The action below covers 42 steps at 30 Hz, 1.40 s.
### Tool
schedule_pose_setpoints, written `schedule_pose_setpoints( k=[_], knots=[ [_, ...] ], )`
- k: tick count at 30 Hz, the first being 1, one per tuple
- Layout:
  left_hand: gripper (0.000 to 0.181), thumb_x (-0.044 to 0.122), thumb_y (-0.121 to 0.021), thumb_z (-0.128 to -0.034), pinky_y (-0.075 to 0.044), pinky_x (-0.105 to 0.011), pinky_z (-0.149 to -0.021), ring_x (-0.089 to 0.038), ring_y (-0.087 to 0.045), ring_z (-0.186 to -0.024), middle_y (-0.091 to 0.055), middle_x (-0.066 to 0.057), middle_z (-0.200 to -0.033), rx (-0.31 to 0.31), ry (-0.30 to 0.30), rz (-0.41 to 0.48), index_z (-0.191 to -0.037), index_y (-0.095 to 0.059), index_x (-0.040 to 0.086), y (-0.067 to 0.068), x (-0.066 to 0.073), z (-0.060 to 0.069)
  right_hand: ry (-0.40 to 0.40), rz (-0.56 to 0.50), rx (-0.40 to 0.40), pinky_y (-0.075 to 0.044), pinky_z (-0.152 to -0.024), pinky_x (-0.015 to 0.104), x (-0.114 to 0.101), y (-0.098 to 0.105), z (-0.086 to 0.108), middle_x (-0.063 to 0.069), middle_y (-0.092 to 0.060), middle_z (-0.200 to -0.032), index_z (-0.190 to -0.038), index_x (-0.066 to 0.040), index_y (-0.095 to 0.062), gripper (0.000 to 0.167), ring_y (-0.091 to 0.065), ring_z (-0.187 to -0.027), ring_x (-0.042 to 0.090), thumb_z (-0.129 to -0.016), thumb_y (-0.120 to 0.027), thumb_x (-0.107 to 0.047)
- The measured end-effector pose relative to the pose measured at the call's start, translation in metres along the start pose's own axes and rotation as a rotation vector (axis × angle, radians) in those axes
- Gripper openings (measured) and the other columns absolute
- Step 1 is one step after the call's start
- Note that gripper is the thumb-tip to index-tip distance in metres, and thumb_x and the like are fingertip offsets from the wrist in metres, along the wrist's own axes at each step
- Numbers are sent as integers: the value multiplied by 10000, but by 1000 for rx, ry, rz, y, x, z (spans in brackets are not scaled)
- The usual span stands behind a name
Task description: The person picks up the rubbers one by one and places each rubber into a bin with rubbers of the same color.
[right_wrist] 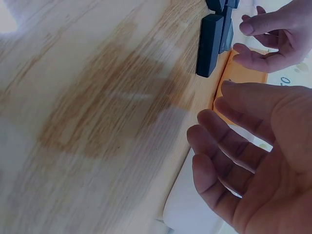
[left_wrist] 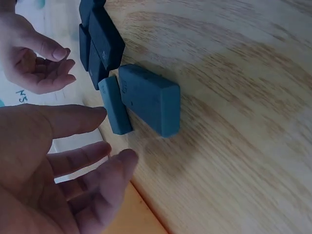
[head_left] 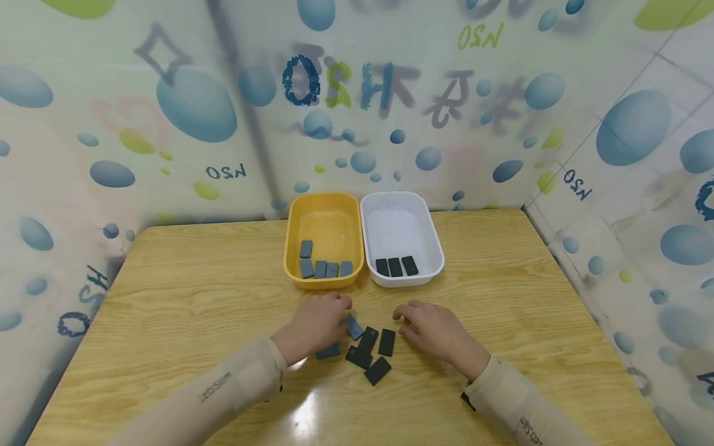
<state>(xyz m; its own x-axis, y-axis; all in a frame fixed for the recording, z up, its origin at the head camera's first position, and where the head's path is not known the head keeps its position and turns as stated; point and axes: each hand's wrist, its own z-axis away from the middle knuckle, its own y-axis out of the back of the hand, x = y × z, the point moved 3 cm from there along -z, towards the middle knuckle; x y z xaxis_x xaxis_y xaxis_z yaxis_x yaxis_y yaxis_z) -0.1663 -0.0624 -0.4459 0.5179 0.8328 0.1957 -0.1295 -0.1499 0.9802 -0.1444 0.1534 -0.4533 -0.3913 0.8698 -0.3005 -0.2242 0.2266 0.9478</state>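
Note:
On the table lies a loose group of small rectangular blocks, some blue-grey, some black. My left hand (head_left: 317, 323) hovers beside the blue-grey block (head_left: 354, 327), its fingers loosely bent around nothing; a second blue-grey block (head_left: 328, 351) lies partly under it. In the left wrist view, the thumb of that hand (left_wrist: 63, 165) comes close to the narrow side of a blue-grey block (left_wrist: 115, 105); whether they touch I cannot tell. To the right of a black block (head_left: 387, 342), my right hand (head_left: 437, 332) is held with relaxed fingers, and the right wrist view shows its palm (right_wrist: 253, 165) bare.
Behind the hands, a yellow tray (head_left: 323, 284) holds several blue-grey blocks. Touching it on the right, a white tray (head_left: 403, 280) contains three black blocks (head_left: 395, 267). The wooden table (head_left: 195, 279) meets a patterned wall at the back.

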Motion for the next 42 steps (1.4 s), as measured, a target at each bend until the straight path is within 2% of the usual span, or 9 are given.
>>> schedule_pose_setpoints(
  k=[3, 7, 11, 15, 19, 26, 31, 37, 42],
  knots=[
    [234, 264, -753, -807, -500, -412, -623, -261, -638, -737, -662, -53, -882, -15, 14, 3, -970, -666, 120, 0, 2, -1, 3, -3, 3, -508, -706, 320, -1, 0, 0, -46, -662, -931, -1072, -210, -677, 182, -620, -817, 107, -891, -700, -224],
    [241, 350, -711, -863, -485, -388, -602, -228, -604, -707, -609, -41, -817, -72, 64, -4, -888, -626, 127, -1, 5, -3, 3, -7, -1, -506, -703, 322, -1, 0, 0, -45, -658, -928, -1074, -208, -675, 186, -617, -814, 107, -890, -700, -223],
    [314, 424, -661, -896, -512, -393, -641, -229, -627, -751, -621, -68, -848, -118, 110, -13, -928, -623, 114, -5, 8, -6, -8, -11, -13, -503, -700, 320, -1, -1, 0, -46, -657, -925, -1077, -203, -675, 193, -611, -807, 101, -887, -701, -218],
    [353, 433, -656, -898, -533, -407, -677, -268, -663, -800, -653, -106, -874, -104, 119, -24, -976, -619, 91, -8, 11, -8, -13, -13, -17, -501, -699, 318, -1, -2, 1, -49, -659, -925, -1075, -204, -676, 193, -610, -803, 98, -885, -704, -217],
    [324, 401, -670, -890, -531, -408, -669, -275, -664, -785, -654, -108, -848, -82, 130, -9, -944, -605, 89, -12, 12, -10, -14, -15, -15, -498, -693, 316, -2, -2, 2, -51, -656, -919, -1070, -207, -676, 191, -606, -799, 97, -882, -708, -217],
    [214, 303, -687, -853, -508, -395, -658, -254, -643, -787, -635, -69, -840, -113, 163, 47, -875, -594, 112, -15, 16, -17, -6, -4, 7, -495, -687, 314, -1, -2, 5, -57, -653, -911, -1072, -212, -673, 197, -607, -800, 97, -879, -712, -222],
    [216, 249, -704, -815, -503, -376, -666, -230, -605, -791, -612, -84, -959, -150, 173, 42, -951, -611, 109, -16, 21, -22, -13, -11, 8, -501, -697, 323, -1, -2, 6, -47, -660, -923, -1074, -209, -670, 198, -613, -810, 107, -882, -711, -222],
    [350, 278, -705, -849, -530, -386, -741, -248, -613, -881, -594, -123, -1094, -188, 199, 15, -1117, -602, 79, -18, 22, -23, -25, -26, 4, -501, -701, 319, 0, -2, 4, -52, -660, -927, -1081, -211, -668, 195, -609, -807, 101, -889, -703, -224],
    [328, 271, -714, -842, -528, -379, -722, -247, -619, -857, -614, -119, -1030, -184, 204, 19, -1082, -598, 79, -18, 22, -23, -28, -38, 6, -506, -704, 326, 0, 0, 2, -50, -663, -927, -1078, -214, -668, 191, -617, -811, 109, -890, -703, -223]
  ],
)
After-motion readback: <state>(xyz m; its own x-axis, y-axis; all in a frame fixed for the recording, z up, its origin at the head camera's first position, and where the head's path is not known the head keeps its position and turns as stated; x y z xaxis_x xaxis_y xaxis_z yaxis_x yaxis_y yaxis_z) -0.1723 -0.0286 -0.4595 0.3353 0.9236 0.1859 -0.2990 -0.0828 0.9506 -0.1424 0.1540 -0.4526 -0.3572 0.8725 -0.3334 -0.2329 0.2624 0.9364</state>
